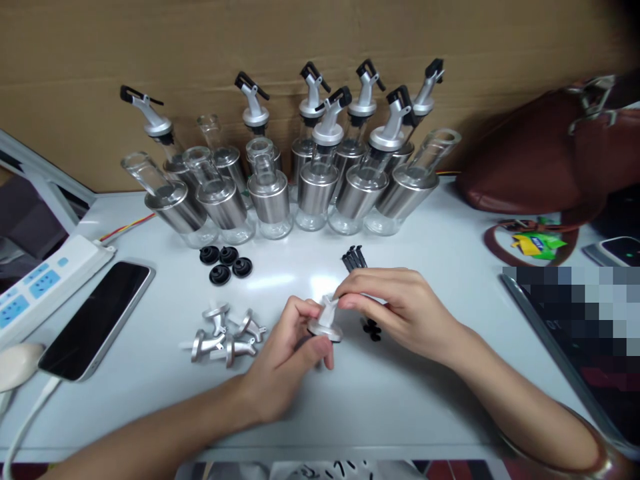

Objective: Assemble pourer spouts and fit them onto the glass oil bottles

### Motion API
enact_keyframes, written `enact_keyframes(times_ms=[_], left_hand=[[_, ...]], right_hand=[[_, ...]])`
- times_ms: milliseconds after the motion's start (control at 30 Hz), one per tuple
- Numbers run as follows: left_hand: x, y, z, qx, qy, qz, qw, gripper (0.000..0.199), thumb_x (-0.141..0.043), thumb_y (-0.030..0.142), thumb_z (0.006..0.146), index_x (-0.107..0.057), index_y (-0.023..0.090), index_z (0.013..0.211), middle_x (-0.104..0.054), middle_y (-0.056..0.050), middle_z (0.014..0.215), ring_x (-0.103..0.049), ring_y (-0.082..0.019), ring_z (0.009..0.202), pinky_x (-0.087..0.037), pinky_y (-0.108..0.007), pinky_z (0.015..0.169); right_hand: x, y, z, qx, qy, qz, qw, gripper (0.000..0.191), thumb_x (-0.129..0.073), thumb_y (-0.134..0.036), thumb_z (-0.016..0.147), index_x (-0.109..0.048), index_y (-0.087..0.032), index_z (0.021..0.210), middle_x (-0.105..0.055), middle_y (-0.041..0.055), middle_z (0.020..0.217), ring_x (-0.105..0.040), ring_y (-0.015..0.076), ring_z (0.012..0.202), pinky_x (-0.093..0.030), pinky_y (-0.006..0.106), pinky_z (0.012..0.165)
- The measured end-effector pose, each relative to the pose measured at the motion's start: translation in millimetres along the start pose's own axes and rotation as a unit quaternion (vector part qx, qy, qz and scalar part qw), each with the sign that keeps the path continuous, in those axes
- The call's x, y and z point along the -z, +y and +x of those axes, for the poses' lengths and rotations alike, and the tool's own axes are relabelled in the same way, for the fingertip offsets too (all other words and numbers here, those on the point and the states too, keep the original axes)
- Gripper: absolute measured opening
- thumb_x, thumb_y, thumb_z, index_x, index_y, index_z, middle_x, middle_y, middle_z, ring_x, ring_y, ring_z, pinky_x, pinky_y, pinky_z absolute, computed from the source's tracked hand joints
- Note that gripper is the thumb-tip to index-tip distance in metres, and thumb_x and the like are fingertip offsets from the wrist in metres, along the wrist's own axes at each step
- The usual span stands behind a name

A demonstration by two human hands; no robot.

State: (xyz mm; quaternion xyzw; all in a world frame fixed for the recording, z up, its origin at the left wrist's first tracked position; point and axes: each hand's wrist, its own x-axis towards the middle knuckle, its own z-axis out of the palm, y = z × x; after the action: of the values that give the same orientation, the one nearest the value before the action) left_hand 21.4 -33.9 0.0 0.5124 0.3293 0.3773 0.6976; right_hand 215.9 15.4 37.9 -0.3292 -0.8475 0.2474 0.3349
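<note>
A pale table (425, 420) bears two rows of glass-and-steel bottles (270, 207) at its back. The right hand's (405, 310) thumb and fingertips nearly meet; whether they grip anything is unclear. The left hand (287, 360), fingers curled, holds a silver spout (327, 325) just below them. Loose spouts (240, 348) lie left, beyond them four black stoppers (220, 275); slim black levers (356, 257) lie behind the right hand.

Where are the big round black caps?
In the head view, the caps sit left of centre on the table, between the bottles and the loose silver spouts.
</note>
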Motion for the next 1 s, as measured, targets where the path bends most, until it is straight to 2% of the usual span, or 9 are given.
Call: enact_keyframes(times_ms=[67,133,200,300,433,567,700,867,1000], left_hand=[[0.4,-2,-1,-0.003,0.01,0.008,1.0,0.032,-0.047,0.053,0.093,-0.038,0.022,0.093,-0.051,0.003,0.086,-0.052,-0.009,0.067,-0.038,-0.029,0.071],[0.9,-4,-3,-0.014,0.007,0.026,1.0,0.03,-0.045,0.051,0.094,-0.039,0.023,0.094,-0.051,0.003,0.087,-0.051,-0.009,0.068,-0.038,-0.03,0.073],[1.1,-5,-5,-0.029,-0.007,0.043,0.999,0.028,-0.046,0.05,0.094,-0.04,0.023,0.097,-0.05,0.002,0.087,-0.05,-0.009,0.07,-0.038,-0.029,0.073],[0.7,-5,-7,-0.034,-0.01,0.049,0.998,0.026,-0.046,0.049,0.095,-0.041,0.024,0.1,-0.05,0.002,0.087,-0.05,-0.01,0.071,-0.038,-0.029,0.073],[-0.3,-2,-6,-0.022,0.008,0.046,0.999,0.027,-0.046,0.05,0.094,-0.042,0.025,0.1,-0.052,0.003,0.082,-0.049,-0.01,0.07,-0.039,-0.027,0.07],[-0.2,-1,-6,-0.018,0.011,0.049,0.999,0.028,-0.048,0.051,0.093,-0.042,0.024,0.1,-0.053,0.003,0.083,-0.05,-0.01,0.069,-0.039,-0.028,0.071],[0.1,-2,-4,-0.012,0.012,0.05,0.999,0.029,-0.048,0.052,0.093,-0.042,0.024,0.101,-0.053,0.003,0.082,-0.05,-0.01,0.069,-0.039,-0.028,0.071],[0.1,-2,-4,-0.02,0.013,0.057,0.998,0.03,-0.049,0.052,0.093,-0.043,0.023,0.101,-0.053,0.002,0.082,-0.05,-0.01,0.069,-0.04,-0.028,0.07],[0.4,-1,-4,-0.016,0.015,0.067,0.997,0.03,-0.048,0.05,0.093,-0.043,0.022,0.102,-0.054,0.001,0.082,-0.05,-0.011,0.069,-0.04,-0.029,0.069]], right_hand=[[7,4,-1,0.01,0.046,-0.058,0.997,0.025,-0.046,-0.022,0.097,-0.061,-0.017,0.079,-0.064,0.003,0.069,-0.058,0.0124,0.061,-0.045,0.022,0.06],[15,9,-2,-0.01,0.091,-0.09,0.992,0.021,-0.046,-0.019,0.096,-0.06,-0.018,0.08,-0.063,0.0036,0.071,-0.058,0.0135,0.064,-0.045,0.024,0.063],[22,15,-2,-0.045,0.089,-0.082,0.992,0.014,-0.051,-0.019,0.094,-0.062,-0.018,0.084,-0.065,0.0048,0.078,-0.061,0.0147,0.071,-0.047,0.024,0.066],[25,21,-1,-0.092,-0.002,-0.065,0.994,0.01,-0.056,-0.018,0.09,-0.065,-0.017,0.088,-0.069,0.0058,0.087,-0.064,0.0154,0.075,-0.049,0.025,0.068],[24,21,-1,-0.138,-0.099,-0.082,0.982,0.019,-0.05,-0.013,0.089,-0.068,-0.016,0.091,-0.073,0.0057,0.09,-0.066,0.0163,0.077,-0.048,0.026,0.072],[29,19,-3,-0.197,-0.141,-0.055,0.969,0.014,-0.053,-0.019,0.088,-0.067,-0.016,0.086,-0.071,0.0026,0.075,-0.064,0.0142,0.064,-0.046,0.024,0.062],[35,24,-7,-0.189,-0.187,-0.026,0.964,0.013,-0.06,-0.026,0.083,-0.066,-0.017,0.077,-0.068,0.0026,0.074,-0.06,0.0134,0.063,-0.044,0.023,0.061],[33,30,-12,-0.263,-0.268,0.014,0.927,0.012,-0.056,-0.018,0.08,-0.068,-0.018,0.083,-0.069,0.0,0.071,-0.059,0.0129,0.062,-0.044,0.022,0.06],[33,29,-13,-0.267,-0.276,0.003,0.923,0.018,-0.053,-0.013,0.079,-0.07,-0.019,0.085,-0.071,-0.0002,0.077,-0.061,0.013,0.065,-0.044,0.022,0.062]])
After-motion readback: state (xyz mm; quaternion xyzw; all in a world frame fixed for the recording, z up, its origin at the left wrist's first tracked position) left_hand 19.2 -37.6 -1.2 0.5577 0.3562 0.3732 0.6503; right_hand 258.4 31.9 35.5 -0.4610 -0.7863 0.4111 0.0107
